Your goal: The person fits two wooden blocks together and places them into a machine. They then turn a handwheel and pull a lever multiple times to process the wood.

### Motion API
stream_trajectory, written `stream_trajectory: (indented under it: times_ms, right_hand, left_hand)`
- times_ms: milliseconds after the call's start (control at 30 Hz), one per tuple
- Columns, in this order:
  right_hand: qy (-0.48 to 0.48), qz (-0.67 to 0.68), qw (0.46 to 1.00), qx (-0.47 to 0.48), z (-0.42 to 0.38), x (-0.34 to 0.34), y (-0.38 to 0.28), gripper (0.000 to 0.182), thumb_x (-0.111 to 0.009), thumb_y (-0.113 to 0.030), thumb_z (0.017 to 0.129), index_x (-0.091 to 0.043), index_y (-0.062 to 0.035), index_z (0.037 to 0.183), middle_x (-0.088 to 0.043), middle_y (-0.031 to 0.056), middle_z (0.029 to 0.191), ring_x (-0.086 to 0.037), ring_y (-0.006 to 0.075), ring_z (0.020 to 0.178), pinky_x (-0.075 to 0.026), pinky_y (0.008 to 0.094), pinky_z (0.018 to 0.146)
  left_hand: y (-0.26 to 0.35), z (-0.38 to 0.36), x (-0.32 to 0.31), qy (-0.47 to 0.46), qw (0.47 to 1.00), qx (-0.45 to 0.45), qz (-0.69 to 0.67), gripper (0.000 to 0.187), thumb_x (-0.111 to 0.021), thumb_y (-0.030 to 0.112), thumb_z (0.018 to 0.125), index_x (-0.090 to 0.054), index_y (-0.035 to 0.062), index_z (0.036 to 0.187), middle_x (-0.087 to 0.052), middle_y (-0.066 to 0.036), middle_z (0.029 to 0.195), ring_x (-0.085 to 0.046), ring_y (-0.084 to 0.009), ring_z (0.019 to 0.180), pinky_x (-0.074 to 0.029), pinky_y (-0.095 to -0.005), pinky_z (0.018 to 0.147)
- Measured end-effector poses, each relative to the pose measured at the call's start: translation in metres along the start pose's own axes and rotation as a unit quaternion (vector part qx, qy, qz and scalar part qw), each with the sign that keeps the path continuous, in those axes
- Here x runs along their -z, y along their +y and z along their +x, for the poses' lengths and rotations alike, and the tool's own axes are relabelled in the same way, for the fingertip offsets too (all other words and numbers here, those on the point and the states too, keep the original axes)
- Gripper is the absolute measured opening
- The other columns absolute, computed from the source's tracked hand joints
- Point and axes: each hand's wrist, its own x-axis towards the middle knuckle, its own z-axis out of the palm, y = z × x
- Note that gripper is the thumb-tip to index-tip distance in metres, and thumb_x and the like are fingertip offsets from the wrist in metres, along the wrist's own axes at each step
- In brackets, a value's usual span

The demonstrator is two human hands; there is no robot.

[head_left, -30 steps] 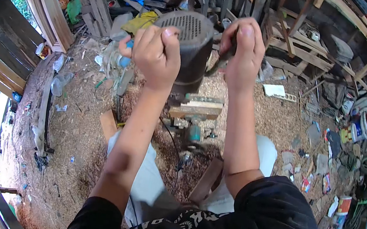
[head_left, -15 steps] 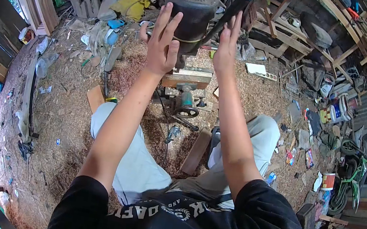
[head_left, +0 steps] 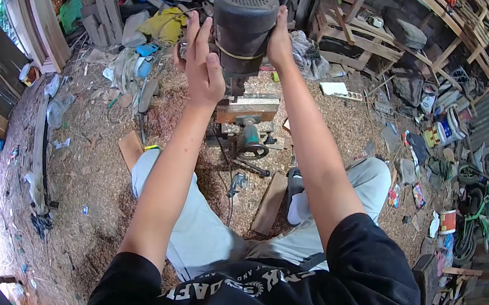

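Observation:
In the middle stands a machine with an upright black motor (head_left: 243,23), its round top perforated and a yellowish band near its base. My left hand (head_left: 202,74) is at the motor's left side, fingers stretched and apart. On the other side, my right hand (head_left: 281,43) lies close against the motor. Its fingers are mostly hidden, so what they grip cannot be told. Below the motor, a wood block (head_left: 248,111) sits on the machine above a green part with a black handwheel (head_left: 253,149).
Wood shavings (head_left: 102,193) cover the ground. A loose board (head_left: 270,203) lies between my legs, beside a cable (head_left: 231,202). Wooden frames (head_left: 360,39) stand at the back right. Paint buckets (head_left: 445,131) and a small green bike (head_left: 479,217) are at the right. A yellow cloth (head_left: 164,24) lies back left.
My right hand has moved left, from beside the black lever to the motor's side. The lever, seen before at the motor's right, is out of sight. The view has shifted slightly.

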Motion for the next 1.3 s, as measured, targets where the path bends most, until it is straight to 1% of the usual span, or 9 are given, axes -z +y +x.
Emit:
stream_trajectory:
  times_ms: [133, 467, 567, 700, 833, 933, 1000, 1167, 1300]
  right_hand:
    - [-0.06, 0.087, 0.992, -0.071, 0.06, 0.028, 0.047, 0.089, -0.011, -0.076, 0.1, -0.022, -0.0161, 0.165, -0.016, 0.0103, 0.172, -0.012, 0.0276, 0.158, -0.011, 0.0403, 0.125]
    - [-0.031, -0.104, 0.991, -0.075, 0.023, 0.029, 0.093, 0.079, -0.006, -0.062, 0.107, -0.04, -0.0124, 0.158, -0.033, 0.0162, 0.165, -0.022, 0.0334, 0.156, -0.019, 0.0332, 0.123]
    - [0.01, -0.198, 0.963, -0.184, 0.038, 0.023, 0.103, 0.08, -0.004, -0.066, 0.103, -0.029, -0.0169, 0.162, -0.017, 0.0146, 0.171, -0.012, 0.0372, 0.158, -0.008, 0.0592, 0.124]
    - [0.0, -0.229, 0.96, -0.162, 0.06, 0.034, 0.124, 0.077, -0.006, -0.067, 0.103, -0.031, -0.0233, 0.162, -0.015, 0.0145, 0.171, -0.011, 0.0353, 0.158, -0.002, 0.0642, 0.122]
    - [0.121, -0.079, 0.989, 0.03, -0.031, 0.051, 0.12, 0.056, -0.03, -0.037, 0.112, -0.051, 0.0022, 0.146, -0.054, 0.0231, 0.146, -0.052, 0.0338, 0.134, -0.034, 0.037, 0.116]
    - [0.264, -0.221, 0.937, -0.063, -0.152, 0.06, 0.221, 0.041, -0.041, -0.029, 0.11, -0.062, 0.0047, 0.12, -0.067, 0.0219, 0.109, -0.063, 0.0319, 0.102, -0.047, 0.0422, 0.093]
    - [0.244, -0.292, 0.912, -0.151, -0.233, 0.056, 0.222, 0.03, -0.049, -0.022, 0.104, -0.064, 0.0043, 0.105, -0.066, 0.0268, 0.097, -0.06, 0.0473, 0.096, -0.046, 0.0509, 0.087]
    - [0.074, -0.42, 0.856, -0.291, -0.345, 0.045, 0.288, 0.032, -0.057, -0.028, 0.097, -0.068, 0.0002, 0.106, -0.068, 0.0268, 0.103, -0.063, 0.0457, 0.101, -0.05, 0.0526, 0.088]
    - [-0.182, -0.445, 0.77, -0.421, -0.383, 0.031, 0.308, 0.052, -0.054, -0.047, 0.097, -0.067, -0.0048, 0.124, -0.065, 0.0266, 0.123, -0.061, 0.0459, 0.118, -0.048, 0.0506, 0.103]
  left_hand:
    - [0.001, -0.003, -0.01, -0.013, 1.0, 0.004, 0.004, 0.073, -0.019, 0.054, 0.109, -0.042, -0.0002, 0.152, -0.032, -0.023, 0.163, -0.027, -0.0398, 0.153, -0.015, -0.0494, 0.124]
    - [-0.005, 0.003, -0.023, 0.011, 1.0, -0.023, 0.017, 0.065, -0.023, 0.048, 0.108, -0.043, 0.0089, 0.155, -0.031, -0.016, 0.166, -0.028, -0.0324, 0.154, 0.003, -0.0541, 0.119]
    - [-0.009, 0.001, -0.029, 0.023, 0.999, -0.025, 0.005, 0.066, -0.022, 0.049, 0.108, -0.044, 0.0068, 0.154, -0.031, -0.017, 0.166, -0.028, -0.0339, 0.154, 0.001, -0.0542, 0.12]
    - [-0.019, -0.001, -0.035, 0.015, 0.999, -0.037, -0.005, 0.067, -0.021, 0.05, 0.108, -0.045, 0.0049, 0.152, -0.03, -0.018, 0.166, -0.028, -0.0345, 0.154, -0.005, -0.0561, 0.12]
    - [-0.024, -0.003, -0.029, 0.012, 1.0, -0.02, 0.013, 0.067, -0.022, 0.049, 0.108, -0.045, 0.0051, 0.152, -0.031, -0.018, 0.166, -0.028, -0.0342, 0.154, -0.004, -0.0547, 0.12]
    - [-0.031, 0.001, -0.021, 0.017, 0.999, -0.018, 0.021, 0.066, -0.022, 0.049, 0.108, -0.045, 0.0056, 0.152, -0.031, -0.018, 0.166, -0.028, -0.0337, 0.154, -0.003, -0.0529, 0.12]
    - [-0.029, 0.004, -0.019, 0.021, 0.999, -0.034, 0.033, 0.065, -0.023, 0.049, 0.109, -0.046, 0.006, 0.152, -0.032, -0.017, 0.166, -0.028, -0.0324, 0.154, -0.001, -0.0517, 0.12]
    - [-0.031, -0.001, -0.019, 0.015, 0.999, -0.038, 0.012, 0.066, -0.023, 0.049, 0.109, -0.047, 0.0047, 0.151, -0.031, -0.018, 0.166, -0.028, -0.0339, 0.154, 0.0, -0.0518, 0.12]
    - [-0.035, -0.002, -0.014, -0.003, 1.0, -0.028, 0.009, 0.074, -0.021, 0.055, 0.109, -0.043, -0.0028, 0.15, -0.029, -0.027, 0.163, -0.025, -0.0408, 0.153, -0.017, -0.0489, 0.123]
